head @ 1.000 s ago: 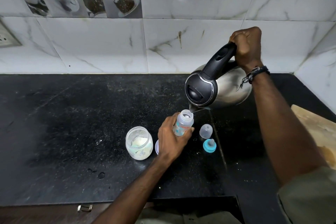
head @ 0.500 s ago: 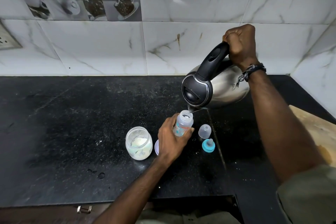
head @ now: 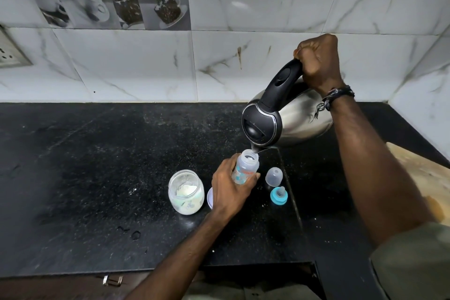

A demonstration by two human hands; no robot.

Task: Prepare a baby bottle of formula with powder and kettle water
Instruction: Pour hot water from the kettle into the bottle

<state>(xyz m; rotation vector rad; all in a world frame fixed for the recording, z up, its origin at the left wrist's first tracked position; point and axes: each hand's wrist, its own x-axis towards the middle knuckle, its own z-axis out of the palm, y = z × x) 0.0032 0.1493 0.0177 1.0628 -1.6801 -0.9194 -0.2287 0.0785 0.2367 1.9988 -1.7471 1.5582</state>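
The right hand (head: 317,63) is fisted around the handle above the kettle (head: 287,117), arm raised; the left hand (head: 231,190) is wrapped around the bottle (head: 246,165) below the kettle's spout.

One kettle (head: 289,122), one bottle (head: 246,168), one jar (head: 186,192), one cap (head: 274,176), one teat ring (head: 279,195), two hands

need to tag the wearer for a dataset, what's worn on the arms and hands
Both forearms are bare, with no gloves or rings visible. The right hand has a dark braided wristband with frayed loose threads. The left hand wears nothing. An olive-green sleeve shows at lower right.
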